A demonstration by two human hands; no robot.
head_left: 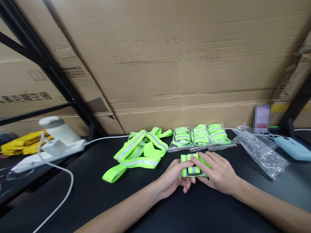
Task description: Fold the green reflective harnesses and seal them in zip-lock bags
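Note:
Between my two hands is a folded reflective strap (193, 170), neon green with grey stripes and a dark buckle or slider at its near side. My left hand (173, 178) grips its left end, thumb on top and fingers curled beneath. From the right, my right hand (216, 170) closes over the other end, its fingers lying across the top. Left of my hands lies a loose, tangled reflective strap (138, 152). Just behind them, several folded straps (200, 136) sit in clear plastic bags along the cardboard.
Empty clear plastic bags (261, 152) lie at the right, near a light blue device (293, 148) with a cable. On the left are a white power strip (51, 157), a white bottle (63, 129) and yellow packets (23, 144). A cardboard wall (182, 64) closes off the back.

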